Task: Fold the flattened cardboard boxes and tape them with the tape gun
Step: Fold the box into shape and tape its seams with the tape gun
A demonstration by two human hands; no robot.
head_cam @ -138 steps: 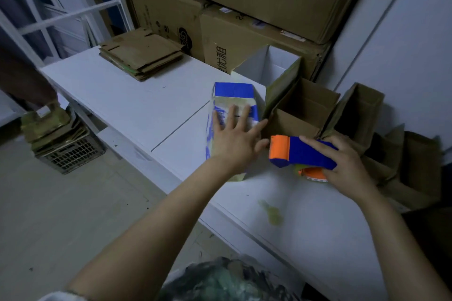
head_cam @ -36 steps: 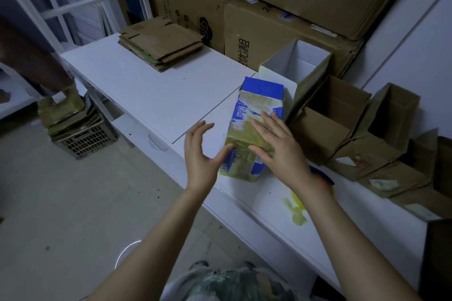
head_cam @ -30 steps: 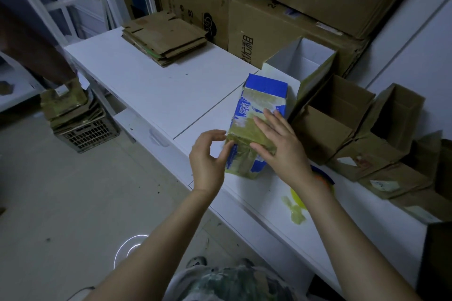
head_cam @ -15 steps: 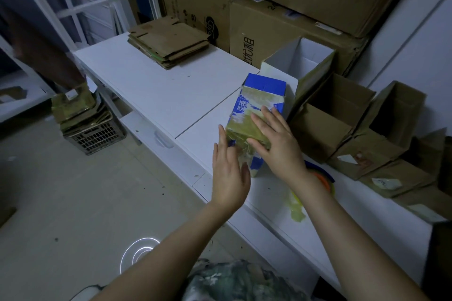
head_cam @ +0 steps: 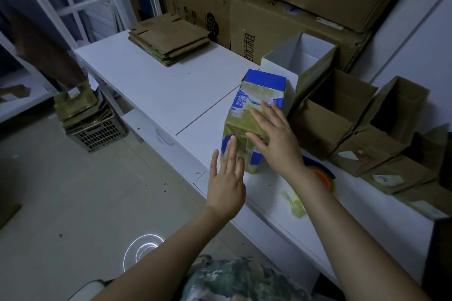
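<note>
A blue-and-white box (head_cam: pixel 253 102) with yellowish tape over its top lies on the white table (head_cam: pixel 159 90). My right hand (head_cam: pixel 274 134) lies flat on its top with straight fingers. My left hand (head_cam: pixel 226 178) presses straight fingers against the box's near end. The blue-and-orange tape gun (head_cam: pixel 321 175) rests on the table behind my right wrist, mostly hidden. A stack of flattened cardboard boxes (head_cam: pixel 168 40) sits at the table's far left.
An open white box (head_cam: pixel 300 61) and several open brown boxes (head_cam: pixel 342 115) line the wall on the right. Large cartons (head_cam: pixel 269 22) are stacked behind. A strip of tape (head_cam: pixel 293 203) lies on the table. A crate with cardboard (head_cam: pixel 90 122) stands on the floor.
My right hand put down the tape gun and moved onto the box top. My left hand left the box top, came round its near end and now presses there with straight fingers.
</note>
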